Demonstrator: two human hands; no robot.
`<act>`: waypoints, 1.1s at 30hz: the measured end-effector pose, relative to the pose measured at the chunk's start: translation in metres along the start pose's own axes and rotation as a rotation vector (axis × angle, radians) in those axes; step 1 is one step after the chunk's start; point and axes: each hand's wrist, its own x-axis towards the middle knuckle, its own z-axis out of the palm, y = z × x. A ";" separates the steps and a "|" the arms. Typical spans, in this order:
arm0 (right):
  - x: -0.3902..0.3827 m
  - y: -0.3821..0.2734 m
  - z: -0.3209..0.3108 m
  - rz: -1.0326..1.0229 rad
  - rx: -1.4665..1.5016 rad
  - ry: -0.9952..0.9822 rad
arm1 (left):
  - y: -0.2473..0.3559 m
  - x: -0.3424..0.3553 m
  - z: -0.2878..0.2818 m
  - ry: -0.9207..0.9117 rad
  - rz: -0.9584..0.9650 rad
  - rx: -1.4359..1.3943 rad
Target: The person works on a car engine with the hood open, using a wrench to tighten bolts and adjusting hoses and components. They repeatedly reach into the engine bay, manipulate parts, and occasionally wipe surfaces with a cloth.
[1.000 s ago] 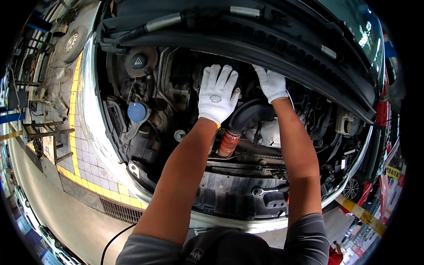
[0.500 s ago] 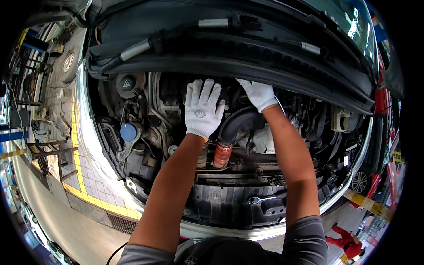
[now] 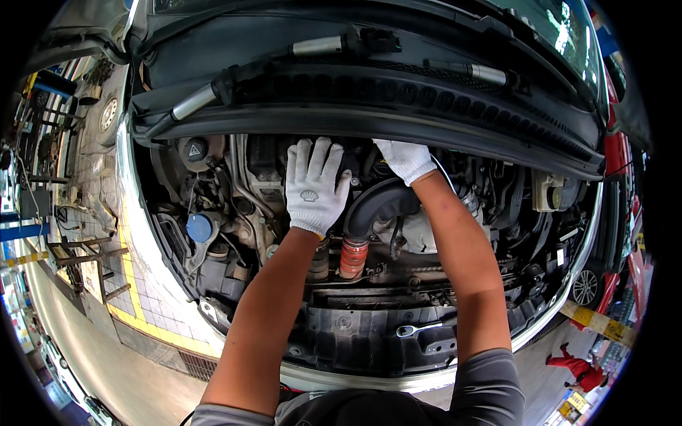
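Engine (image 3: 419, 234): sits in the open front of the car (image 3: 142, 213), under both gloves, with its back part tucked beneath a big black panel (image 3: 369, 128).
Left hand (image 3: 315, 188): white knit glove, back facing up, fingers straight and a little apart, thumb out to the side. Palm's hidden, so no clue whether it's pressing on anything.
Right hand (image 3: 405, 157): same kind of glove, but the fingertips vanish under the panel edge. Honestly can't tell if they're pinched together, spread or clamped on something.
Fat black hose (image 3: 366, 206): curves between the two wrists, down into a ribbed orange-red sleeve (image 3: 353, 257).
Caps: blue one (image 3: 199, 227) off to the left, black one (image 3: 193, 150) with a triangle farther back.
Ratchet (image 3: 408, 331): lying on the black front cover (image 3: 366, 341), just left of the right forearm.
Shop floor: yellow line (image 3: 160, 329) on the left, somebody in red (image 3: 579, 369) at lower right.
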 end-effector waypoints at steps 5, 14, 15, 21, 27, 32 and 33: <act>-0.004 0.001 0.018 -0.011 -0.214 0.202 | 0.002 0.003 -0.007 -0.014 0.003 -0.002; -0.015 0.033 0.013 -0.215 -0.167 0.104 | 0.002 0.003 -0.005 -0.045 -0.043 -0.022; -0.014 0.028 0.004 -0.117 -0.121 -0.024 | 0.001 0.003 -0.002 -0.061 -0.054 -0.035; -0.020 0.027 -0.012 0.040 0.056 -0.180 | -0.006 0.002 0.003 -0.054 -0.022 -0.044; -0.012 0.007 -0.013 -0.017 0.112 -0.234 | -0.013 -0.011 0.004 -0.041 -0.040 -0.016; -0.019 0.006 -0.025 0.030 0.093 -0.240 | -0.009 -0.003 0.009 -0.045 0.004 -0.061; -0.017 0.003 -0.022 0.023 0.107 -0.244 | -0.010 -0.004 0.008 -0.048 0.000 -0.050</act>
